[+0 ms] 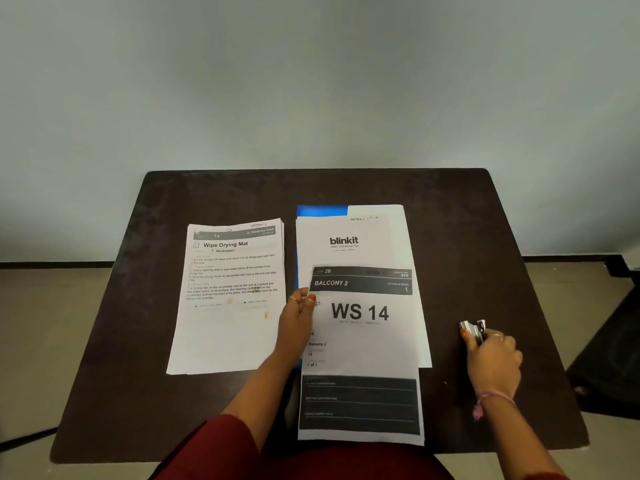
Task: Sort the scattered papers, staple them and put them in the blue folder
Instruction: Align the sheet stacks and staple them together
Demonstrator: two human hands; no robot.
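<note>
My left hand (298, 320) pinches the left edge of the "WS 14" sheets (362, 344), which reach over the table's near edge. Under them lies the "blinkit" sheet (346, 242), and beneath that the blue folder (322, 211), showing only at its top left corner and left side. A second stack of papers headed "Wipe Drying Mat" (228, 299) lies to the left, apart from both hands. My right hand (491, 362) grips a small metal stapler (473, 329) on the table, right of the papers.
The dark brown table (485, 237) stands against a pale wall. Bare tabletop shows along the back edge and at both sides. A black object (609, 362) stands on the floor to the right.
</note>
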